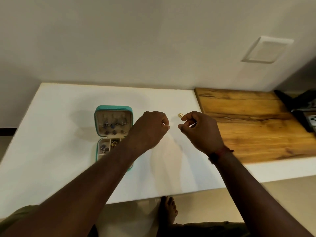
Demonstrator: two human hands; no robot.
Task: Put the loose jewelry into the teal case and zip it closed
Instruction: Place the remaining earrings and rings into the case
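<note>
Both hands hover over the white tabletop (59,134), just right of the open teal zip-around jewelry case (113,108), which has pieces in the lid and tray. My left hand (150,130) is curled tight and my right hand (201,132) is nearly pinching. Honestly can't tell if either holds anything. A small round gold piece (180,115) lies just past my right fingertips.

Both bare forearms (102,177) reach forward and converge; the left hand (150,130) is knuckles-up, fingers curled in, tips pinched together; the right hand (201,132) curls thumb and forefinger toward it, just apart; what either pinches is too small to tell
</note>
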